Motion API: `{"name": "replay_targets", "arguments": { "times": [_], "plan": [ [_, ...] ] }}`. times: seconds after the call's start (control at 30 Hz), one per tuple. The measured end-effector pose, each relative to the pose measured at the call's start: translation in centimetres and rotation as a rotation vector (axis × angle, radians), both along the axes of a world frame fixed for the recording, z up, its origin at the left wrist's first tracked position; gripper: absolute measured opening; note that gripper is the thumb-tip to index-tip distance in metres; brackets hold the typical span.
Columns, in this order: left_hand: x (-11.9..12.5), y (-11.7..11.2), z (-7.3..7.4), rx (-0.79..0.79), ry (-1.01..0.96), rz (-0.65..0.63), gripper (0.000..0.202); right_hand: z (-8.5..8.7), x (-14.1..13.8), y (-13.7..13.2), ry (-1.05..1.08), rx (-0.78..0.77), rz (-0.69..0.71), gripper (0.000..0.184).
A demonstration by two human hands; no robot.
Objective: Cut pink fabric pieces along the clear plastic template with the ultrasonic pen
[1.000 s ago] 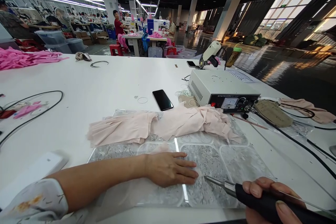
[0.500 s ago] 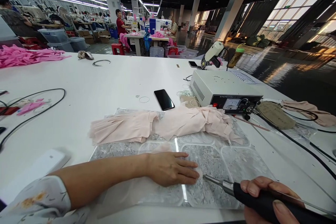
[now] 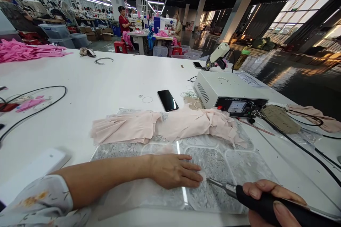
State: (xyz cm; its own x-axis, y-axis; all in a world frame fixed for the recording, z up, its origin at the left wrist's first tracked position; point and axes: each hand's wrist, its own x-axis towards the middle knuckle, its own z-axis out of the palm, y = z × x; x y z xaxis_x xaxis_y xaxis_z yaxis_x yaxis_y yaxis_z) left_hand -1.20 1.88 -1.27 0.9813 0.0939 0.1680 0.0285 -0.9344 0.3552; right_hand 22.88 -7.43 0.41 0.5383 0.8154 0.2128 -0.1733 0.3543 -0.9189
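Note:
My left hand (image 3: 176, 171) lies flat, fingers stretched out, pressing a thin pale piece of fabric (image 3: 149, 193) onto a clear glass plate (image 3: 234, 163) on the white table. My right hand (image 3: 269, 198) is wrapped round the black handle of a cutting tool (image 3: 255, 202) at the lower right. The tool's metal tip (image 3: 213, 182) points left and touches the fabric edge just beside my left fingertips. Behind my left hand a heap of pale pink fabric pieces (image 3: 165, 126) lies across the far part of the plate.
A white control box with a dial (image 3: 226, 92) stands at the right, with black cables (image 3: 301, 145) trailing from it. A black phone (image 3: 167, 100), white rings (image 3: 189, 95), a tan pad (image 3: 279, 118), bright pink fabric (image 3: 23, 50) and a black cable loop (image 3: 39, 104) lie around. People work at far tables.
The view has drifted slightly. My left hand stays pressed on the fabric and the tool tip stays at its fingertips.

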Motion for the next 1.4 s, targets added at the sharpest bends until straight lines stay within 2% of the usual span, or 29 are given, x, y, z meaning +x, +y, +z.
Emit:
{"name": "replay_targets", "arguments": {
  "times": [0.2, 0.4, 0.6, 0.83, 1.17, 1.4],
  "plan": [
    [-0.1, 0.0, 0.0, -0.026, 0.01, -0.016, 0.035, 1.0, -0.8, 0.8, 0.003, 0.006, -0.03, 0.024],
    [-0.1, -0.1, 0.0, -0.059, 0.0, 0.019, 0.035, 0.8, -1.0, 0.9, 0.022, 0.041, 0.025, 0.02],
    [-0.1, 0.0, -0.3, 0.068, -0.03, -0.016, 0.033, 0.7, -1.0, 1.1, -0.023, 0.047, 0.059, 0.022],
    [0.0, 0.1, -0.4, 0.235, -0.031, -0.053, 0.036, 1.0, -0.9, 1.1, -0.013, 0.073, 0.027, 0.02],
    [0.0, -0.1, 0.4, 0.243, -0.018, -0.046, 0.034, 1.1, -1.3, 0.7, -0.05, 0.107, 0.042, 0.018],
    [-1.3, -0.6, 0.4, 0.264, -0.027, -0.012, 0.033, 0.8, -0.9, 0.6, -0.065, 0.076, 0.041, 0.014]
  ]
}}
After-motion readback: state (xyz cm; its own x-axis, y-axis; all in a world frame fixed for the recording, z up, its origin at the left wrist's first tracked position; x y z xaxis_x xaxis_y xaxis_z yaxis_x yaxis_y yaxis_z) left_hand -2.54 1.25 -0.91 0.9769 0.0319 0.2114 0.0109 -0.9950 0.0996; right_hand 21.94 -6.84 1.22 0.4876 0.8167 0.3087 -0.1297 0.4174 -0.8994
